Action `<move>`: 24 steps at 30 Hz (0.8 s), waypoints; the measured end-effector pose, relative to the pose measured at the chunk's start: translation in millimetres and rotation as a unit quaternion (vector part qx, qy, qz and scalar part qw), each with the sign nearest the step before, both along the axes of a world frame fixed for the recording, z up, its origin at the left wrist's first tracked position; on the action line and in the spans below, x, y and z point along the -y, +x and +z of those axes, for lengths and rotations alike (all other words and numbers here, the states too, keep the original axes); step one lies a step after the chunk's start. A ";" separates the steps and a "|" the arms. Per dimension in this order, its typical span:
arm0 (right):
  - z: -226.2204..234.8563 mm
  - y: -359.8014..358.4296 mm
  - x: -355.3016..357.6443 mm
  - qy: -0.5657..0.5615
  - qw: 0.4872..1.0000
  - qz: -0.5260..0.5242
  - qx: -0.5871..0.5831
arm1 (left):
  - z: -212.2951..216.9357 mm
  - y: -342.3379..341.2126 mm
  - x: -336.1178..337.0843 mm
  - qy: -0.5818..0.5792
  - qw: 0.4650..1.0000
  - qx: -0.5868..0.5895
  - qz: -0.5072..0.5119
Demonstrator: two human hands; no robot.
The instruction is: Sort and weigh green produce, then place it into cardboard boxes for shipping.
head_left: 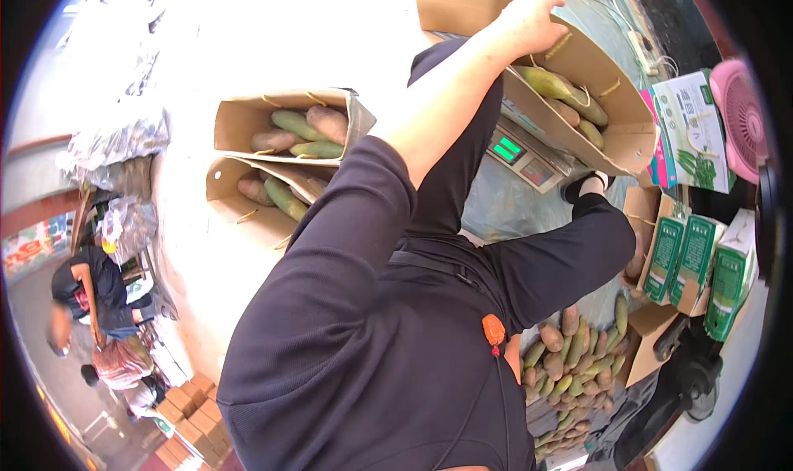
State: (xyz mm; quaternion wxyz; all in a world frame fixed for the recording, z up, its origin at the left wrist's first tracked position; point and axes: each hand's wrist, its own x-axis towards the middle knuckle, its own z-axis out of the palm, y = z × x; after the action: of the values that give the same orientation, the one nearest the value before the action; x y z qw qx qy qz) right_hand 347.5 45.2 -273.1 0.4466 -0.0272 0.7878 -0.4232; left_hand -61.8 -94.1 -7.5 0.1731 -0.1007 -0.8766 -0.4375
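Observation:
My left hand [535,23] reaches to the upper end of an open cardboard carton [628,132]. Its fingers bend over the carton's wall, with the thumb apart. Inside lie long green radishes [545,83] and browner ones, beside yellow cord handles [610,88]. This carton sits on a digital scale [533,159] with a lit green display. Of my right arm, only a strip of skin [514,359] shows beside my dark top; the hand's fingers are hidden.
Two open cartons of radishes [301,132] stand left of my arm. A heap of radishes [578,355] lies lower right, near green-and-white boxes [686,260] and a pink fan [739,120]. Another person [91,289] bends at far left, near stacked brown boxes [194,413].

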 end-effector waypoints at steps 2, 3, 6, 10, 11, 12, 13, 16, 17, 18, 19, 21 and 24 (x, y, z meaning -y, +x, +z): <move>-2.8 3.5 4.0 -0.005 1.000 0.018 0.004 | 15.1 17.2 11.3 0.046 0.998 0.023 -0.022; -1.6 5.7 4.1 -0.004 1.000 0.020 0.008 | 22.4 32.6 24.0 0.056 0.998 0.012 -0.032; 3.2 18.1 9.9 -0.012 0.998 0.052 0.016 | -11.1 61.4 101.6 0.049 0.997 -0.044 -0.034; 1.7 33.7 10.5 -0.011 0.997 0.065 0.034 | -14.2 165.1 179.3 -0.048 0.961 0.261 0.073; 1.4 36.8 11.1 -0.011 0.997 0.069 0.037 | -9.4 187.7 190.0 -0.118 0.924 0.345 0.118; 1.7 40.4 13.4 -0.014 0.996 0.078 0.039 | -13.2 209.6 205.8 -0.199 0.921 0.322 0.089; 2.2 40.7 11.4 -0.009 0.996 0.080 0.036 | -27.1 228.4 215.5 -0.271 0.916 0.290 0.053; 0.5 47.0 15.7 -0.012 0.994 0.097 0.041 | -56.4 288.3 218.5 -0.384 0.840 0.382 0.032; -0.2 48.5 17.0 -0.013 0.994 0.102 0.043 | -64.0 298.1 216.8 -0.390 0.815 0.428 0.015; -2.7 52.5 17.1 -0.016 0.993 0.109 0.043 | -77.9 309.6 218.1 -0.355 0.839 0.412 0.021; -5.2 56.2 16.9 -0.018 0.992 0.114 0.043 | -90.1 314.4 218.7 -0.381 0.854 0.353 0.035; -5.1 58.6 17.2 -0.017 0.992 0.119 0.043 | -110.8 309.3 220.2 -0.391 0.852 0.344 0.060; -6.5 56.1 11.4 -0.010 0.993 0.110 0.035 | -126.9 306.1 229.0 -0.372 0.892 0.256 0.032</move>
State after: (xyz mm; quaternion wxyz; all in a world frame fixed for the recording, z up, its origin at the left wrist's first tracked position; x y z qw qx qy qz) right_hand 403.6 33.9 -279.6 0.5177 -0.1035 0.7595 -0.3799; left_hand 244.2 -323.1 -134.4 -0.0935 -0.0141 -0.9919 -0.0845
